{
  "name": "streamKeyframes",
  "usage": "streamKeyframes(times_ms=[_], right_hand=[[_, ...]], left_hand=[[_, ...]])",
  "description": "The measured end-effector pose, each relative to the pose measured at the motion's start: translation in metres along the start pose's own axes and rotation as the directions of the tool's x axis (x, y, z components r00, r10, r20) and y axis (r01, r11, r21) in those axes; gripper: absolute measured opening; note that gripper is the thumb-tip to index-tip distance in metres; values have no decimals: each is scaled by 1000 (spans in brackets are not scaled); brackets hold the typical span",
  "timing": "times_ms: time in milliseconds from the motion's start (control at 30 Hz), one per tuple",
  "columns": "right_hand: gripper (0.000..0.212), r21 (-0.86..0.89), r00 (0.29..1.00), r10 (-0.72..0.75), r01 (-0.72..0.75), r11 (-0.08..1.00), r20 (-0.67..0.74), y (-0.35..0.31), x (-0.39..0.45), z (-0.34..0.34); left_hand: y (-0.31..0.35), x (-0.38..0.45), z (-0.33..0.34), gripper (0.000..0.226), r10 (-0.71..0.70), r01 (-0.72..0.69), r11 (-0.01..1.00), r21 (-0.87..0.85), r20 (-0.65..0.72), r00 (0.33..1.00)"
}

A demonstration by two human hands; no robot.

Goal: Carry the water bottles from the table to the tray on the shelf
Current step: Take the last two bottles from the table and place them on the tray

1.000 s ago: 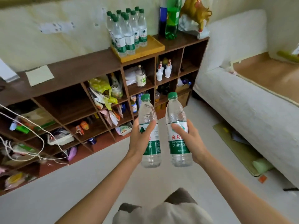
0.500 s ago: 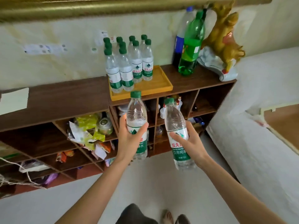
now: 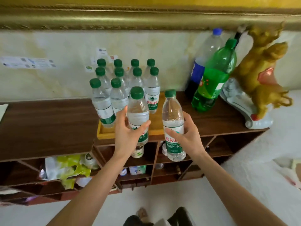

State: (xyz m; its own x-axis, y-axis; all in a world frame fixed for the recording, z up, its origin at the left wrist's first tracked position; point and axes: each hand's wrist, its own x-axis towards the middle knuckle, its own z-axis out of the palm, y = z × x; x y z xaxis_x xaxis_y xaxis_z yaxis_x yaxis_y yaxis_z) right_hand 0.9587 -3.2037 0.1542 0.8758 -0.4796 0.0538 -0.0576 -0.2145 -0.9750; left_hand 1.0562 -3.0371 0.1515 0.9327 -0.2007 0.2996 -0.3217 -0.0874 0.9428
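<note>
Delivery step: left hand (image 3: 126, 136) gripping one water bottle (image 3: 138, 115), right hand (image 3: 187, 137) gripping another (image 3: 173, 118), both upright before the tray (image 3: 104, 132); next, probably lowering each into its free front-right part

We have a single view, worn on the head and angled forward and down along both forearms. It faces the wooden shelf (image 3: 48, 124) and wall at close range, with the floor at the bottom edge.

Probably a home living room: a cluttered wooden shelf (image 3: 48, 124), gold figurine (image 3: 263, 70) and white sofa (image 3: 268, 160)
</note>
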Motion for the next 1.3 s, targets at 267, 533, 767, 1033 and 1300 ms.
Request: streamKeyframes(times_ms=[267, 533, 767, 1033, 1300], right_hand=[[68, 32, 981, -104, 100, 995, 162, 8, 98, 2], [75, 32, 929, -150, 147, 989, 339, 37, 150, 6], [74, 14, 926, -196, 202, 979, 323, 45, 159, 11], [77, -66, 938, -199, 226, 972, 285, 48, 158, 7], [83, -188, 924, -177, 250, 950, 338, 41, 154, 0]], left_hand=[[-21, 38, 33, 82, -48, 46, 999, -18, -126, 991], [-29, 47, 61, 76, -19, 103, 974, 202, -381, 924], [-41, 51, 78, 79, -41, 173, 947, 270, -433, 901], [-32, 51, 85, 81, 35, 218, 864, 453, -487, 873], [4, 53, 51, 88, 259, 47, 678, 734, -299, 919]])
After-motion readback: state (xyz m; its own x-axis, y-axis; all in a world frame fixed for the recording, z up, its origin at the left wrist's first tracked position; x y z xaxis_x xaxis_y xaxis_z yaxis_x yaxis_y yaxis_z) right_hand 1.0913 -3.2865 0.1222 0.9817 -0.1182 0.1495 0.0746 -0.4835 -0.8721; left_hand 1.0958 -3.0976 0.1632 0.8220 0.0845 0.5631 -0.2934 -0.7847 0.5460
